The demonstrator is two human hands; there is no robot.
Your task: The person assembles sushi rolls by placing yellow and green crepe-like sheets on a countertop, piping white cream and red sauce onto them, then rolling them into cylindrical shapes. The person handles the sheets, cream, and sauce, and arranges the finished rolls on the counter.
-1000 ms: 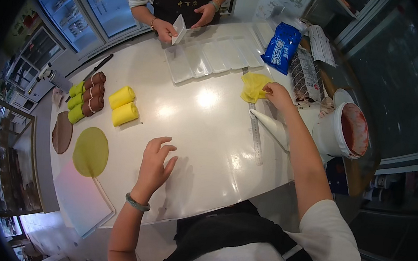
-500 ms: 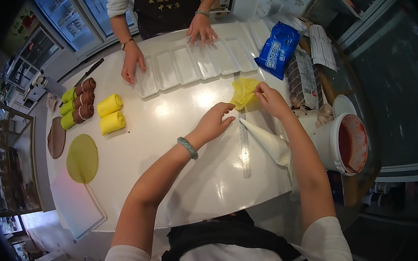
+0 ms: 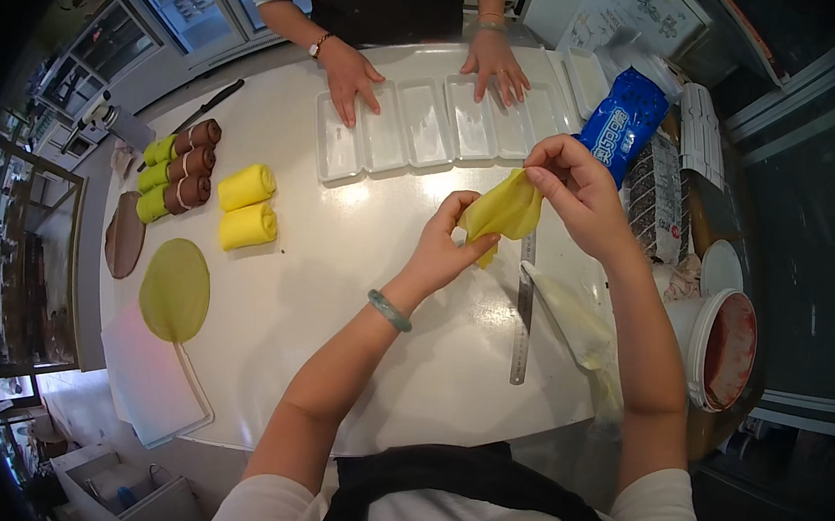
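Note:
A thin yellow crepe (image 3: pixel 505 209) hangs folded between my hands above the white table. My left hand (image 3: pixel 436 247) pinches its lower left edge between thumb and fingers. At the upper right edge, my right hand (image 3: pixel 576 197) grips it with thumb and fingertips. Below my right hand lies a filled piping bag (image 3: pixel 577 321) of pale cream, its tip beside a metal ruler (image 3: pixel 520 346). Left of my hands are two yellow crepe rolls (image 3: pixel 248 209) and several green-and-brown rolls (image 3: pixel 183 170). A flat green crepe (image 3: pixel 175 289) and a brown crepe (image 3: pixel 125 235) lie at the left edge.
Across the table, a co-worker's hands (image 3: pixel 352 83) rest on a row of clear plastic trays (image 3: pixel 422 125). A blue packet (image 3: pixel 624 125) and a red-smeared white bucket (image 3: pixel 699 348) stand at right. A knife (image 3: pixel 209 105) lies far left, white sheets (image 3: pixel 150 375) near left.
My hands have lifted the yellow crepe off the table, and my left hand has closed on it. The co-worker's hands have shifted along the trays. The whole view has turned slightly.

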